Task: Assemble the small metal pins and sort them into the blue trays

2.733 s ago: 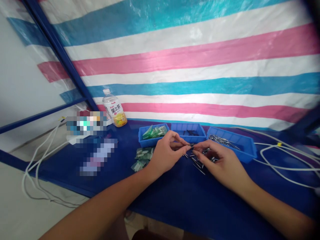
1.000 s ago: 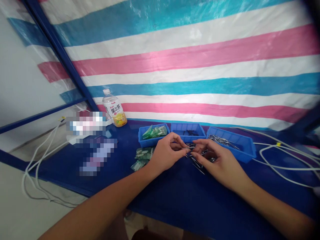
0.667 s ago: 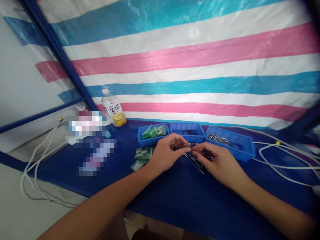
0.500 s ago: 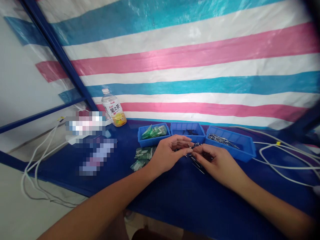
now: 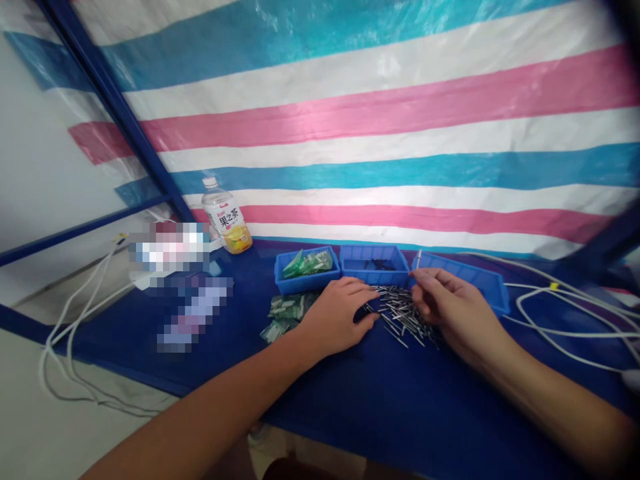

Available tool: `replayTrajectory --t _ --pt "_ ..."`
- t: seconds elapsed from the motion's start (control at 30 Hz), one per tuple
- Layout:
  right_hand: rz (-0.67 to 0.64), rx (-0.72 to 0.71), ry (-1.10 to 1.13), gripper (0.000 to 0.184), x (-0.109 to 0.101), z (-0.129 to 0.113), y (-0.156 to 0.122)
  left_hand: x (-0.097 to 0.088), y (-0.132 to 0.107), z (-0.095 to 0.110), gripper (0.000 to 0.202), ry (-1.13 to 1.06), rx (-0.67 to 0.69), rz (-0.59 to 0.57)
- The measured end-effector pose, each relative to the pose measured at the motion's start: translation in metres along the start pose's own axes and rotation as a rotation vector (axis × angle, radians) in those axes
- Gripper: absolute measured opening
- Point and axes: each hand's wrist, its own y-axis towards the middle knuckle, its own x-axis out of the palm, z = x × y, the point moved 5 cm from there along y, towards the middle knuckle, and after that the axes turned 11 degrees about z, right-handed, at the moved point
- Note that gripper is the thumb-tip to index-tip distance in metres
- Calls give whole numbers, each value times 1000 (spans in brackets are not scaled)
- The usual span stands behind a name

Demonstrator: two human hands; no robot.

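Note:
My left hand point(image 5: 340, 315) rests on the blue table point(image 5: 350, 393), its fingers loosely stretched toward the left edge of a pile of thin metal pins point(image 5: 397, 312); nothing shows in it. My right hand point(image 5: 450, 300) hovers over the pile's right side, in front of the right blue bin point(image 5: 487, 288). Its fingers are pinched on a thin pin point(image 5: 419, 257) whose pale tip sticks up. Small green parts point(image 5: 286, 311) lie on the table just left of my left hand.
Three blue bins stand in a row at the back: the left bin point(image 5: 306, 267) holds green parts, the middle bin point(image 5: 375, 261) a few dark pieces. A drink bottle point(image 5: 225, 219) stands at the back left. White cables point(image 5: 565, 320) lie at the right. A striped tarp hangs behind.
My hands, pinched together over the pile before, have parted. The left dropped onto the table; the right moved back toward the right bin with a pin. The pile now shows.

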Motion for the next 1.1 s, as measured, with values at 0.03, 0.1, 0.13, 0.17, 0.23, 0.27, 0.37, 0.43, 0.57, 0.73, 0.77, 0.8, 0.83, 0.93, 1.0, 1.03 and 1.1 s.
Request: replayTrajectory --t 0.03,0.1,0.13,0.17,0.23,0.27,0.37,0.43,0.57,0.73,0.77,0.8,0.83,0.93,1.0,1.03,1.1 --pt "30 15 38 38 -2 0 1 1 -1 -1 36 14 -4 -13" --pt "73 38 84 39 -4 0 2 3 -2 -3 41 29 -18 -36" --pt "84 50 95 40 -5 0 2 4 -2 -4 42 33 -26 -44" --pt "85 63 99 40 -5 1 3 4 -2 -6 42 36 -34 -50" --pt "56 86 91 40 -3 2 2 4 -1 -8 39 40 -47 -60" --pt "33 94 83 39 -2 3 1 4 -1 -8 36 43 -51 -62" --pt "-27 104 53 39 3 5 -3 2 1 -9 25 61 -56 -68" --pt "-40 104 34 40 5 5 -6 1 1 -8 20 74 -59 -64" --pt "-72 105 7 44 9 4 -9 0 1 -8 20 80 -54 -60" --pt "-132 66 -54 44 11 2 -11 -5 2 -5 19 53 -17 43" --pt "-151 30 -104 45 11 1 -11 -7 3 -5 19 38 -14 83" --pt "-182 -21 -180 46 12 0 -13 -9 3 -4 19 22 -15 122" --pt "-216 -88 -271 47 13 -1 -15 -12 4 -3 19 7 -17 160" --pt "-287 -344 -512 37 18 -6 -25 -18 5 0 18 -23 -23 254" --pt "-326 -491 -624 25 22 -7 -33 -22 5 3 16 -62 -43 300" --pt "-339 -544 -663 21 23 -8 -36 -24 5 4 16 -95 -61 312" --pt "-355 -620 -707 14 25 -9 -39 -24 5 7 16 -177 -88 300"
